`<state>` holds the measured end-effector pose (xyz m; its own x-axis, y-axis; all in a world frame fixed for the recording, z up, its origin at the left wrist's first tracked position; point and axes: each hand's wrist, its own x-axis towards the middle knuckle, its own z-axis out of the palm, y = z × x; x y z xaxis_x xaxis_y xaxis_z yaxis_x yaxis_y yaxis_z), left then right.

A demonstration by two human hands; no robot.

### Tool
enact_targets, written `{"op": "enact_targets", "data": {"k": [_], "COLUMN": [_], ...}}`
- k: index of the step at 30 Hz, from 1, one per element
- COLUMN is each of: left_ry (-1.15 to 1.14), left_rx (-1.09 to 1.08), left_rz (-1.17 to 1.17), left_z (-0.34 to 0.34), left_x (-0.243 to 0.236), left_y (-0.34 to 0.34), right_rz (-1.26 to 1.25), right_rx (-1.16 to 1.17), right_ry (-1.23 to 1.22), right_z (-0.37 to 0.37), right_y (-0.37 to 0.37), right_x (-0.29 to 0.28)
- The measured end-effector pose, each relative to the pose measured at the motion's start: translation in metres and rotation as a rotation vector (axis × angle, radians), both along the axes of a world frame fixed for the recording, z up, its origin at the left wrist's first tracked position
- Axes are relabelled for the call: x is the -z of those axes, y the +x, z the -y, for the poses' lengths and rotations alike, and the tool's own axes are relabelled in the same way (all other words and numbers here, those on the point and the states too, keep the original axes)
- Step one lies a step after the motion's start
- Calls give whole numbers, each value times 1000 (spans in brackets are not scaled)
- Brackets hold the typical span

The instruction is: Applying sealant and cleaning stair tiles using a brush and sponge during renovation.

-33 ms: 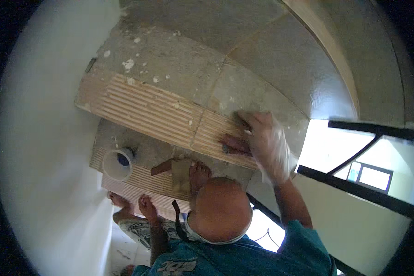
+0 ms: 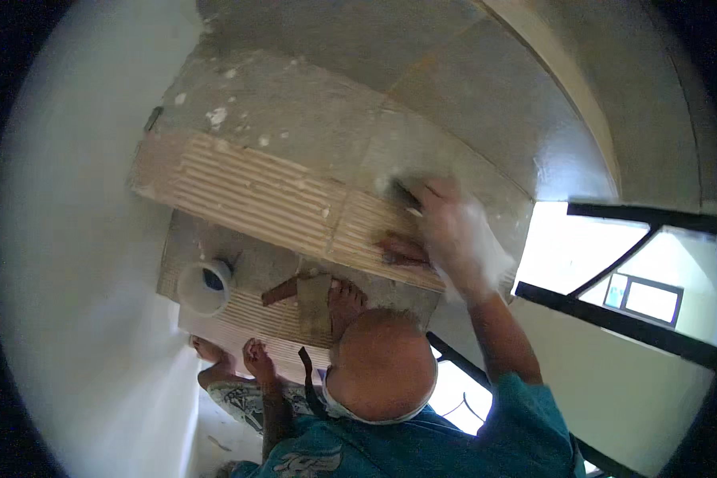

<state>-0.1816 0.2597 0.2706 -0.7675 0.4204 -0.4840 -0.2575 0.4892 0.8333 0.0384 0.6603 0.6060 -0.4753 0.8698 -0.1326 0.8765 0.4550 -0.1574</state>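
The upper step is marked by white spots; the lower step is occupied by a white bucket and a bare foot.

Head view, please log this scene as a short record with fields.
Right hand: blurred, at a dark object too smeared to identify
Left hand: fingers curled, nothing visibly held
Step edge: tan, ribbed
White bucket: left of the bare foot
Clothing: teal shirt, patterned shorts
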Motion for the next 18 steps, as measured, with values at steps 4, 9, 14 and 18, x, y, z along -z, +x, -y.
{"op": "enact_targets", "data": {"k": [4,9,14,18], "left_ry": [-23,19,22,-20], "left_rx": [-95,18,85,115], "left_rz": [141,124,141,148], "left_z": [-16,-15,24,42], "left_x": [-4,21,53,73], "left_y": [9,-21,-28,-44], "right_rz": [-40,212,265,148], "right_rx": [-69,451,624,525], "right_ry": [201,87,136,250], "right_z": [-18,34,40,42], "right_y": [-7,81,132,125], "right_x": [6,35,33,24]}}
